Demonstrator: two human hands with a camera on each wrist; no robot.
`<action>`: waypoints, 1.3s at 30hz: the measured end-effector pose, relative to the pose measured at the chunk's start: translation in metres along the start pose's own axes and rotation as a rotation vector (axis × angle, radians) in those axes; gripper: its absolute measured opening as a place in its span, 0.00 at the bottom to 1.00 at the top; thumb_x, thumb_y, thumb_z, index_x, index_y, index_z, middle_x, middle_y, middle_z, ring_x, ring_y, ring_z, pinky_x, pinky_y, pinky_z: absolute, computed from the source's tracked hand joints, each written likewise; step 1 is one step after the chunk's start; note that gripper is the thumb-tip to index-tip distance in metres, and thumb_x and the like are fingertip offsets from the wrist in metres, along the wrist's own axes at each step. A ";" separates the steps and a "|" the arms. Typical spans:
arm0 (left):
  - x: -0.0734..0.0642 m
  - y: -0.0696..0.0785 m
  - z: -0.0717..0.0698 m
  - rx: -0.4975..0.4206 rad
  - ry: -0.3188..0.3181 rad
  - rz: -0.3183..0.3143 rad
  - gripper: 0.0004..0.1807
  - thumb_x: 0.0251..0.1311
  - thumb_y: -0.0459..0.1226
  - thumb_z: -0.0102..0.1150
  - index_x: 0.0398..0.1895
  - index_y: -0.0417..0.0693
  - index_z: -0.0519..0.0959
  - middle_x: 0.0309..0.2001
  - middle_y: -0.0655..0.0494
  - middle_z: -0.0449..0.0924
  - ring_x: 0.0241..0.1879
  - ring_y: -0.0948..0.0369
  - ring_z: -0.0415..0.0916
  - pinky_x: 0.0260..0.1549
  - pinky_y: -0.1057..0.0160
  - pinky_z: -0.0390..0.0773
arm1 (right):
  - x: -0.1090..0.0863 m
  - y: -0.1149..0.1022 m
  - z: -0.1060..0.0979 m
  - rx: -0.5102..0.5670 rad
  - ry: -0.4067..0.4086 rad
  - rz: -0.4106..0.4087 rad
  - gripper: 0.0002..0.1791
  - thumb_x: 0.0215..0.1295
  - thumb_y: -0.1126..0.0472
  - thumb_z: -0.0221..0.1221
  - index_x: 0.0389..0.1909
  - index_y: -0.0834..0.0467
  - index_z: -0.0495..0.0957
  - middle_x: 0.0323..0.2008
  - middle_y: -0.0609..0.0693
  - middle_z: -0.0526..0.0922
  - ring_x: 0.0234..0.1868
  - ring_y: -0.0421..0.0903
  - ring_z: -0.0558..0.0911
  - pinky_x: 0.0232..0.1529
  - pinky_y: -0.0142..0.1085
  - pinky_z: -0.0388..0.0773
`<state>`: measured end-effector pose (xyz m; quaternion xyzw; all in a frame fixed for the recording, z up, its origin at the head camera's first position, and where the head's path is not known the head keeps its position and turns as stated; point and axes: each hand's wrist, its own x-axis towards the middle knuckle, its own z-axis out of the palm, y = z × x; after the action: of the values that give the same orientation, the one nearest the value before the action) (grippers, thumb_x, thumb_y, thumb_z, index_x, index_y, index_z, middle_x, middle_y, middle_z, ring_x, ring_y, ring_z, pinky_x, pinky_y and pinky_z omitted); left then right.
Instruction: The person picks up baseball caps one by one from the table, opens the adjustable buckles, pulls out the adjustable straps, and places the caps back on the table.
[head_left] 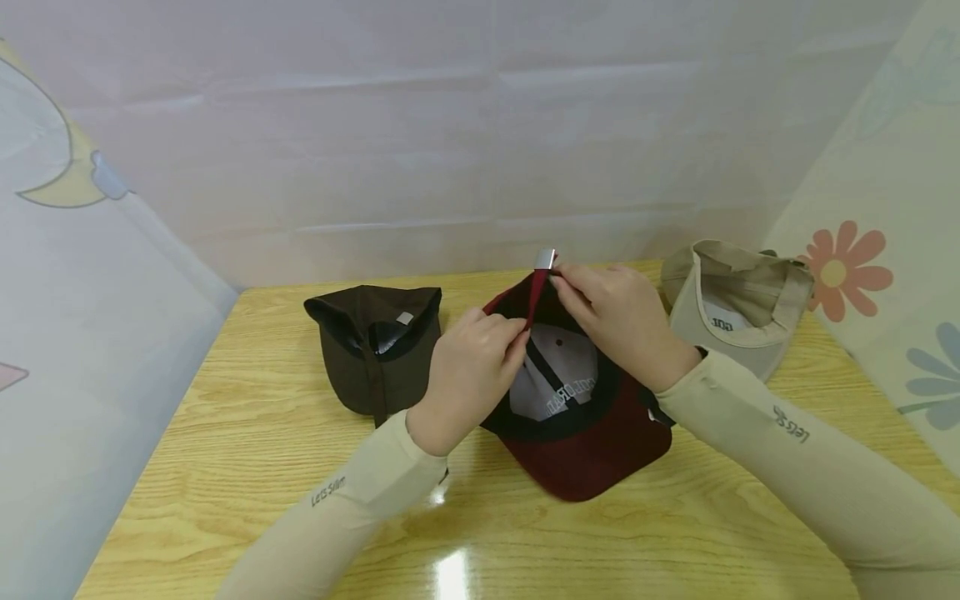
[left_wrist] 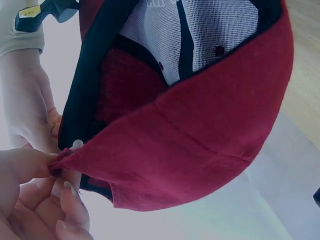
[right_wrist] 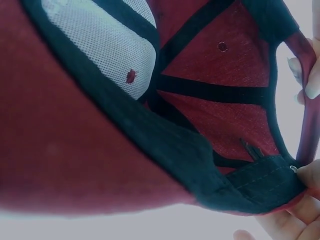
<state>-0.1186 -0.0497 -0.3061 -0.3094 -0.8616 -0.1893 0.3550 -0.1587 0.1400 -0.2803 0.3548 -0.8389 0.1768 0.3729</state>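
Note:
A maroon baseball cap point(head_left: 592, 462) is held with its opening towards me, its brim low and near the table. My left hand point(head_left: 476, 367) pinches the maroon back strap point(head_left: 537, 298) between thumb and fingers. At the strap's upper end sits a silver metal buckle point(head_left: 545, 259). My right hand point(head_left: 618, 317) pinches the cap's back edge beside the buckle. Inside the cap, white mesh lining point(right_wrist: 107, 47) and dark seam tape point(right_wrist: 215, 91) show in the right wrist view. The left wrist view shows the maroon crown point(left_wrist: 200, 115) from outside.
A dark brown cap point(head_left: 405, 375) lies to the left on the wood-grain table point(head_left: 247, 467), its strap hanging down its front. A beige cap point(head_left: 750, 308) stands at the right behind my right forearm. A pale wall sheet point(head_left: 450, 150) rises behind the table.

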 end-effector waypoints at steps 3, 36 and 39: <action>-0.002 0.000 -0.001 0.005 0.002 0.004 0.04 0.58 0.31 0.65 0.35 0.42 0.87 0.30 0.54 0.85 0.27 0.57 0.72 0.26 0.66 0.75 | 0.001 0.001 0.000 0.007 -0.004 0.023 0.03 0.63 0.70 0.61 0.32 0.68 0.79 0.20 0.58 0.81 0.16 0.54 0.75 0.19 0.46 0.71; -0.038 -0.027 0.012 0.087 0.063 0.039 0.17 0.49 0.29 0.72 0.45 0.40 0.82 0.44 0.43 0.75 0.33 0.51 0.71 0.28 0.61 0.77 | 0.003 0.006 -0.006 0.024 0.001 0.138 0.04 0.66 0.68 0.60 0.36 0.67 0.80 0.23 0.60 0.82 0.18 0.57 0.78 0.20 0.50 0.73; -0.041 -0.029 0.012 0.071 0.057 0.003 0.21 0.49 0.30 0.73 0.48 0.40 0.80 0.45 0.43 0.75 0.32 0.51 0.70 0.26 0.61 0.76 | 0.003 0.005 -0.007 0.025 0.005 0.141 0.04 0.65 0.68 0.60 0.35 0.67 0.80 0.22 0.60 0.81 0.17 0.57 0.78 0.20 0.50 0.73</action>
<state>-0.1214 -0.0811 -0.3478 -0.2926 -0.8569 -0.1669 0.3902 -0.1604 0.1461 -0.2735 0.2990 -0.8586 0.2138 0.3574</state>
